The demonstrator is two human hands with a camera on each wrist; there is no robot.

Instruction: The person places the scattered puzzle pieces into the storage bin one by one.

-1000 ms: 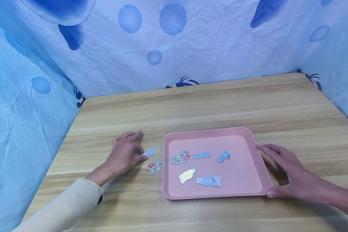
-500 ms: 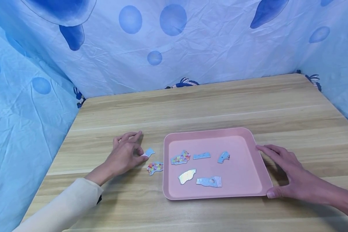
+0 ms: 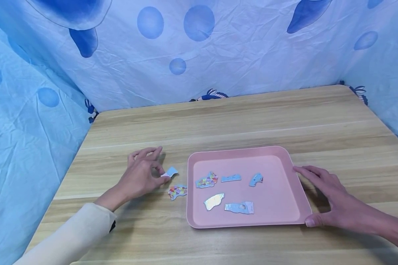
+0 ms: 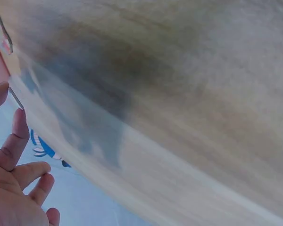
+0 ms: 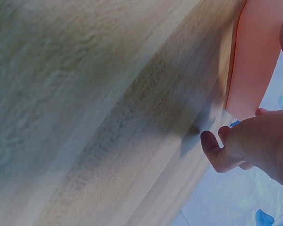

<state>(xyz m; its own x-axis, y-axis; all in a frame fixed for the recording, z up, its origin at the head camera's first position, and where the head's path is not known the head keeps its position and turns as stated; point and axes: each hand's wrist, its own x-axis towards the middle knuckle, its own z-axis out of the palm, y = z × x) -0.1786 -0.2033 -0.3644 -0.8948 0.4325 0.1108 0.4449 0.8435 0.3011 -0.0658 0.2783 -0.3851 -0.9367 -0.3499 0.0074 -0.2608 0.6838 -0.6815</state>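
My left hand (image 3: 140,173) pinches a small light blue puzzle piece (image 3: 171,171) between thumb and forefinger, tilted up off the table. Seen edge-on in the left wrist view, the light blue piece (image 4: 16,98) sits between the two fingertips, and the other fingers are spread. Just beside it a multicoloured puzzle piece (image 3: 177,191) lies on the table against the tray's left side. The pink tray (image 3: 285,217) holds several irregular flat pieces. My right hand (image 3: 335,200) rests at the tray's right side, forefinger and thumb touching its rim, the fingers fairly straight.
Inside the tray lie a multicoloured piece (image 3: 207,180), a silvery piece (image 3: 214,201), a light blue strip (image 3: 230,178), a curved blue piece (image 3: 255,179) and a wide blue piece (image 3: 239,207). A blue patterned cloth (image 3: 238,55) hangs around the wooden table (image 3: 238,125).
My left hand has lifted slightly, raising the light blue puzzle piece so that it tilts off the table. The right hand and the tray stay put.
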